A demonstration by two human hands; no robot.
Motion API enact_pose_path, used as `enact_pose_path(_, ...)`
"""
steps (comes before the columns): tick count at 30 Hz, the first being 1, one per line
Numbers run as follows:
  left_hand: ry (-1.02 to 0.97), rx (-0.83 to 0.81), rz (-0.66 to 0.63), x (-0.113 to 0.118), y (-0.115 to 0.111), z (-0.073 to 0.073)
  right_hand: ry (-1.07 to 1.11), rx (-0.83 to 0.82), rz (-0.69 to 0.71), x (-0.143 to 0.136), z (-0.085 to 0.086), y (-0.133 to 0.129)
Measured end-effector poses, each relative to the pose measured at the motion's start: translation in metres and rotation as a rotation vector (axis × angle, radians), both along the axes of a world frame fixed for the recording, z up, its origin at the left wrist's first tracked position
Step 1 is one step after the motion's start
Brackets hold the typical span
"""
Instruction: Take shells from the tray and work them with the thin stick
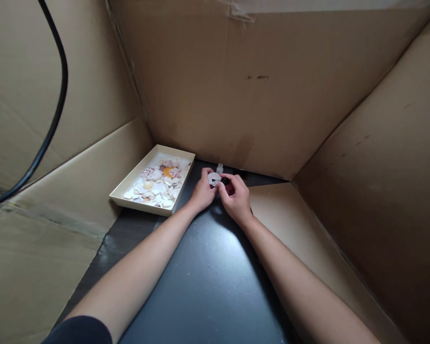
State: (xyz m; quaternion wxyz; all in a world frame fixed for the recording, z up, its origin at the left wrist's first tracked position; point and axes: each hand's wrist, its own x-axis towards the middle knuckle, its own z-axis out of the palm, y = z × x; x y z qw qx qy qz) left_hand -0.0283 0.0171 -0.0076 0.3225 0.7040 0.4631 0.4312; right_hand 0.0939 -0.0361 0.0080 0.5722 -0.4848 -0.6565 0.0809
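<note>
Near the far end of the dark table [200, 282], my left hand [203, 192] grips a small pale, roundish piece [213, 179] with a dark mark at its middle. Close beside it on the right, my right hand [236, 197] is closed around a small dark object [225, 181], its fingertips at the edge of the pale piece. What the dark object is cannot be made out. Just beyond both hands stands a small clear bottle [220, 168].
A cream tray [140, 206] holding several shells [167, 181] lies left of my hands. Cardboard walls [215, 95] rise at the back and both sides. A cardboard sheet [286, 215] lies at the right. A black cable [62, 81] hangs at the upper left.
</note>
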Motion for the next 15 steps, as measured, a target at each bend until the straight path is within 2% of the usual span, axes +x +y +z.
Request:
enact_pose_path(3, 0.006, 0.006, 0.0, 0.0001, -0.0002, -0.0003, 0.039, 0.004, -0.069, 0.0013, 0.0004, 0.0006)
enact_pose_path(7, 0.019, 0.002, -0.02, -0.0001, -0.0011, 0.0004, 0.013, 0.002, 0.002, 0.0016, 0.0015, -0.0001)
enact_pose_path(12, 0.026, 0.012, -0.028, -0.0001, -0.0021, 0.0016, 0.04, -0.01, -0.057, 0.0016, 0.0018, 0.0001)
enact_pose_path(15, 0.039, 0.008, -0.048, 0.0004, -0.002, 0.0014, 0.015, -0.017, -0.002, 0.0023, 0.001, 0.0011)
